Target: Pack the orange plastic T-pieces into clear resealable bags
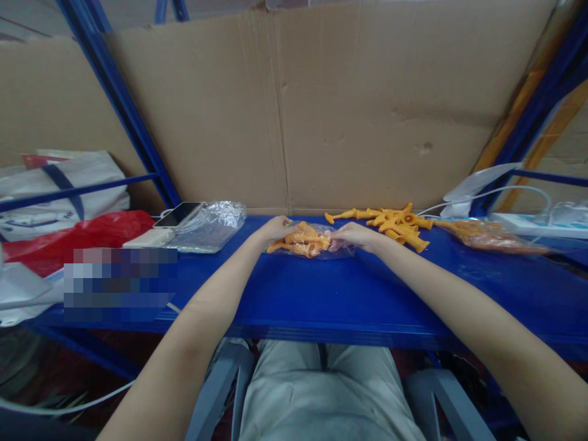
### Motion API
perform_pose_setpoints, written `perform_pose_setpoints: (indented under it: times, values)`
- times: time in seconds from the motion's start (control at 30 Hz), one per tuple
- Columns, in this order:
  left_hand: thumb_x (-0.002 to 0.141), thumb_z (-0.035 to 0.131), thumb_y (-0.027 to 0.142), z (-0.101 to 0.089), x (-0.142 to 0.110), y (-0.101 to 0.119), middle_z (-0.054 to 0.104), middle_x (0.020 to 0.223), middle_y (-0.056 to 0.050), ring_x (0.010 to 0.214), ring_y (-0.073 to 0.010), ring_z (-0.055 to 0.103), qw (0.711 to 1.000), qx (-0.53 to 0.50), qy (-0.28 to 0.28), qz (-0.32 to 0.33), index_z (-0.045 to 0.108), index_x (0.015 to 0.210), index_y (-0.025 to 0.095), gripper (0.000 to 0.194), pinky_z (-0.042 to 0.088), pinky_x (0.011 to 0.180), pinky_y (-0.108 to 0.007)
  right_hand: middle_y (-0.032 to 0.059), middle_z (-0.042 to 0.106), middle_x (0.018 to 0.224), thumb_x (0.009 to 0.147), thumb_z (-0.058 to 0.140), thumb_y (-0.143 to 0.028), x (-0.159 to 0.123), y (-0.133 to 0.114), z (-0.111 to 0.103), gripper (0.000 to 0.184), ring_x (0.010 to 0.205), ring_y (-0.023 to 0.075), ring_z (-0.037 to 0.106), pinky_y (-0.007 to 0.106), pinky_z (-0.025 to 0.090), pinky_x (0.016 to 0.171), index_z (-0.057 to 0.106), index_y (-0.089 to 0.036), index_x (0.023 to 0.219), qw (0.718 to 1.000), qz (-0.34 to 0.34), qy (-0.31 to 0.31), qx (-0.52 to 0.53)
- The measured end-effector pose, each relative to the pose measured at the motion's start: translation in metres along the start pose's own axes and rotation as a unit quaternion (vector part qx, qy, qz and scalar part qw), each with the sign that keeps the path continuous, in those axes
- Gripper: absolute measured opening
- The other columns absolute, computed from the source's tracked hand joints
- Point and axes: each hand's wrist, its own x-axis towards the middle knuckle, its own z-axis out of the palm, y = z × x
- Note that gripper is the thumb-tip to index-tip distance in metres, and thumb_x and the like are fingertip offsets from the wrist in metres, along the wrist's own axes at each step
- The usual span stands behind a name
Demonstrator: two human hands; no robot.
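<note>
In the middle of the blue table (294, 294), a clear plastic bag (337, 250) lies with several orange plastic pieces (303, 239) in it. My left hand (275, 228) is closed on the bag's left side, at its upper edge. From the right, my right hand (351, 236) grips the other end of the bag, its fingers against the film. Just right of that hand is a loose pile of orange plastic pieces (399, 222), tube-like with flared ends. Their exact kind is too small to make out.
A filled clear bag (487, 236) of orange pieces lies at the right, near a white power strip (542, 225). Flat clear bags (211, 226) and a phone (179, 214) lie at the left, beside a red plastic bag (92, 236). Cardboard (344, 110) stands behind the table.
</note>
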Motion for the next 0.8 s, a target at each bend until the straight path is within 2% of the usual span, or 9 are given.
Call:
perform_pose_setpoints:
  times: [0.13, 0.27, 0.33, 0.43, 0.5, 0.6, 0.8]
  values:
    - [0.076, 0.063, 0.044, 0.001, 0.001, 0.0, 0.066, 0.117, -0.012, 0.105, -0.0214, 0.061, 0.999, 0.033, 0.001, 0.006, 0.064, 0.107, 0.013, 0.044, 0.045, 0.084, -0.023, 0.0066, 0.07, 0.064, 0.08, 0.062, -0.026, -0.003, -0.004, 0.0, 0.027, 0.06, 0.011, 0.062, 0.022, 0.033, 0.054, 0.066, -0.014, 0.056, 1.0, 0.009, -0.023, -0.008]
    - [0.079, 0.06, 0.044, 0.0, -0.002, 0.002, 0.067, 0.114, -0.012, 0.103, -0.0221, 0.062, 1.0, 0.025, 0.018, 0.002, 0.065, 0.103, 0.013, 0.041, 0.046, 0.083, -0.024, 0.0041, 0.066, 0.059, 0.08, 0.059, -0.018, -0.007, -0.009, 0.006, 0.024, 0.057, 0.0096, 0.058, 0.023, 0.03, 0.054, 0.062, -0.014, 0.056, 1.0, 0.021, 0.007, 0.008]
    - [0.084, 0.053, 0.045, -0.001, -0.004, 0.003, 0.069, 0.108, -0.012, 0.097, -0.0216, 0.064, 1.0, 0.003, 0.02, -0.012, 0.066, 0.099, 0.012, 0.038, 0.047, 0.078, -0.024, 0.002, 0.062, 0.055, 0.078, 0.059, -0.015, -0.008, -0.011, 0.009, 0.021, 0.055, 0.0088, 0.054, 0.023, 0.029, 0.053, 0.059, -0.015, 0.057, 0.998, 0.039, 0.026, 0.037]
    - [0.09, 0.042, 0.044, -0.002, -0.007, 0.005, 0.071, 0.099, -0.011, 0.09, -0.0212, 0.065, 0.999, -0.025, 0.012, -0.036, 0.066, 0.093, 0.011, 0.041, 0.048, 0.068, -0.024, -0.0002, 0.058, 0.055, 0.075, 0.059, -0.013, -0.008, -0.013, 0.013, 0.017, 0.05, 0.0073, 0.048, 0.023, 0.026, 0.051, 0.054, -0.015, 0.059, 0.993, 0.067, 0.009, 0.1]
    - [0.091, 0.039, 0.043, -0.003, -0.007, 0.007, 0.07, 0.1, -0.011, 0.09, -0.0219, 0.064, 0.998, -0.026, 0.013, -0.048, 0.065, 0.092, 0.011, 0.042, 0.047, 0.065, -0.023, -0.0021, 0.055, 0.054, 0.075, 0.058, -0.012, -0.007, -0.013, 0.014, 0.017, 0.048, 0.0059, 0.042, 0.023, 0.024, 0.05, 0.051, -0.016, 0.06, 0.987, 0.074, -0.001, 0.139]
    - [0.093, 0.036, 0.042, -0.004, -0.008, 0.01, 0.068, 0.105, -0.014, 0.094, -0.0228, 0.063, 0.997, -0.033, 0.008, -0.062, 0.064, 0.095, 0.01, 0.043, 0.047, 0.063, -0.023, -0.0045, 0.047, 0.05, 0.077, 0.053, -0.01, -0.004, -0.014, 0.013, 0.021, 0.046, 0.005, 0.035, 0.022, 0.024, 0.049, 0.046, -0.017, 0.059, 0.98, 0.078, 0.015, 0.181]
    - [0.094, 0.034, 0.043, -0.004, -0.004, 0.008, 0.066, 0.113, -0.014, 0.094, -0.0215, 0.064, 0.995, -0.067, 0.006, -0.075, 0.064, 0.1, 0.011, 0.044, 0.047, 0.062, -0.022, -0.0052, 0.04, 0.048, 0.077, 0.054, -0.008, -0.004, -0.013, 0.012, 0.026, 0.046, 0.005, 0.031, 0.021, 0.027, 0.05, 0.044, -0.017, 0.055, 0.971, 0.025, 0.014, 0.238]
